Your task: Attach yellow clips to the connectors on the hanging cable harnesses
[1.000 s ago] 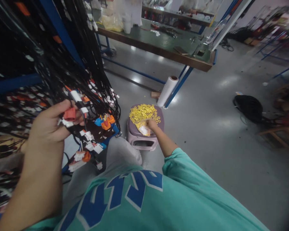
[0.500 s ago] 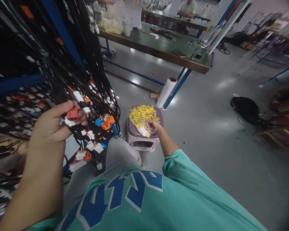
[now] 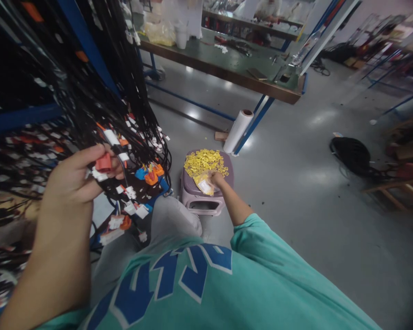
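Note:
Between the thumb and fingers of my left hand [image 3: 80,172] is a red connector [image 3: 103,163] on a wire harness. White connectors and a white sleeve [image 3: 110,136] on the same wires hang close by. My right hand [image 3: 217,179] reaches down to a purple stool [image 3: 229,165], its fingers drawn together at a clear plastic bag [image 3: 205,184] with a white label. Small yellow plastic pieces [image 3: 204,159] lie in a loose pile just beyond the bag. Whether the right fingers hold the bag or a small piece is hard to see.
Black wire harnesses [image 3: 134,87] hang thickly from a blue frame [image 3: 86,41] at my left. Ahead stands a green-topped workbench [image 3: 206,57], with a white film roll [image 3: 238,131] leaning near its leg. A black coil [image 3: 350,155] lies on the floor to the right.
My right hand has moved slightly over the edge of the yellow pile and its fingers have drawn closer together. The left hand keeps its hold on the red connector.

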{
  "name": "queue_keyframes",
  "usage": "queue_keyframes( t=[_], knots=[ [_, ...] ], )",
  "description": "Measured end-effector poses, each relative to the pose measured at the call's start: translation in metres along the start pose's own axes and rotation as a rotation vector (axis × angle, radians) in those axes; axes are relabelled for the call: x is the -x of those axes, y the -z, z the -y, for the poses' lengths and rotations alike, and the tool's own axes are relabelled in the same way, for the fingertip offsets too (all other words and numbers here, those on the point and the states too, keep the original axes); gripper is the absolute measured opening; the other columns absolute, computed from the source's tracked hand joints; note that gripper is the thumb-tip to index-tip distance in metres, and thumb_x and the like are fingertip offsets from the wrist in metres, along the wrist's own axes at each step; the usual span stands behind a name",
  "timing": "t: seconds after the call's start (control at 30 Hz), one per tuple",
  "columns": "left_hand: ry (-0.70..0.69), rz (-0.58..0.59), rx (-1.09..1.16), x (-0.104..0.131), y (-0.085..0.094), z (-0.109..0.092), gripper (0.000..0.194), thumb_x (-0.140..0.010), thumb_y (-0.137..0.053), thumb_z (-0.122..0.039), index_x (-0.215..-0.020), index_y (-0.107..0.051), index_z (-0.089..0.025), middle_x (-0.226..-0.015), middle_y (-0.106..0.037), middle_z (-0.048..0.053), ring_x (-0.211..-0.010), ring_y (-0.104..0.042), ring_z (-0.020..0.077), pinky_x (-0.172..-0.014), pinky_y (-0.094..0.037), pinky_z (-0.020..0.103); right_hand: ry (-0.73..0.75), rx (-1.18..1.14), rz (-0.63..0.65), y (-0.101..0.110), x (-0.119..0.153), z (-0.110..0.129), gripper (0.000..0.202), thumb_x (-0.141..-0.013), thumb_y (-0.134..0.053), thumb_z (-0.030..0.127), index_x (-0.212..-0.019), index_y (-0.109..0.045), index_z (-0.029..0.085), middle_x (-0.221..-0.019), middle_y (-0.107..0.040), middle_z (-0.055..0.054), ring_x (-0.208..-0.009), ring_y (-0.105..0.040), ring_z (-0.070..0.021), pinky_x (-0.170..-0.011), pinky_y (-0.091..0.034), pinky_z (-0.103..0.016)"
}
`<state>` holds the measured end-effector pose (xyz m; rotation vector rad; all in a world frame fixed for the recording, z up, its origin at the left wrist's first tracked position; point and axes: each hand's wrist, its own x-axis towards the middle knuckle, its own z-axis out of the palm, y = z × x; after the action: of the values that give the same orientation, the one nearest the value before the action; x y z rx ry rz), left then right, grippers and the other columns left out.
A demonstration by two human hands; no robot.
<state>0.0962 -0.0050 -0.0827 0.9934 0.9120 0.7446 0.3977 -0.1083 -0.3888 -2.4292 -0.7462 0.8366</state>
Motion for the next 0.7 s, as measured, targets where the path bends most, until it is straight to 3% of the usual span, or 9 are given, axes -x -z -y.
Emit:
queue_keyframes(
  t=[0.2,0.3,0.4,0.53,0.7],
  knots=[
    [-0.012,0.030,0.008,-0.002,0.004,0.000,0.033,-0.073,-0.034,-0.004,-0.051,-0.058,-0.011,-0.040,-0.050,0.008,-0.031,-0.045,0.0131,-0.030,-0.042,0.023,-0.068,-0.363,-0.075,0.012,0.008,0.004,0.027,-0.088,-0.057,0.031,-0.109,-0.059,0.013,-0.111,-0.061,-0.008,-0.098,-0.060,-0.0180,-0.084,-0.052,-0.039],
    [-0.024,0.042,0.017,-0.001,0.008,0.001,0.029,-0.072,-0.038,-0.004,-0.053,-0.059,-0.010,-0.042,-0.052,0.008,-0.032,-0.047,0.0137,-0.031,-0.042,0.024,-0.066,-0.640,-0.163,0.020,0.023,-0.001,0.018,-0.090,-0.052,0.023,-0.102,-0.060,0.014,-0.095,-0.064,-0.004,-0.087,-0.062,-0.0134,-0.080,-0.052,-0.030],
    [-0.043,0.054,0.032,-0.002,0.011,0.003,0.022,-0.070,-0.044,-0.005,-0.055,-0.059,-0.010,-0.045,-0.055,0.008,-0.037,-0.049,0.0138,-0.033,-0.044,0.023,-0.085,-0.959,-0.203,0.024,0.044,-0.012,0.021,-0.092,-0.040,0.017,-0.104,-0.058,0.017,-0.076,-0.062,0.001,-0.071,-0.061,-0.0071,-0.073,-0.053,-0.019],
    [-0.057,0.061,0.059,-0.004,0.013,0.004,0.019,-0.068,-0.047,-0.005,-0.056,-0.060,-0.011,-0.045,-0.053,0.006,-0.039,-0.048,0.0129,-0.035,-0.043,0.023,-0.168,-1.313,-0.121,0.019,0.078,-0.033,0.022,-0.091,-0.038,0.011,-0.089,-0.058,0.020,-0.061,-0.056,0.003,-0.057,-0.059,-0.0058,-0.061,-0.054,-0.014],
    [-0.050,0.099,0.062,-0.005,0.012,0.003,0.023,-0.068,-0.042,-0.004,-0.056,-0.060,-0.011,-0.043,-0.051,0.005,-0.038,-0.047,0.0143,-0.035,-0.041,0.025,-0.279,-1.580,0.046,0.008,0.106,-0.043,0.029,-0.094,-0.033,0.014,-0.076,-0.055,0.019,-0.056,-0.055,0.002,-0.049,-0.057,-0.0062,-0.051,-0.052,-0.013]
  ],
)
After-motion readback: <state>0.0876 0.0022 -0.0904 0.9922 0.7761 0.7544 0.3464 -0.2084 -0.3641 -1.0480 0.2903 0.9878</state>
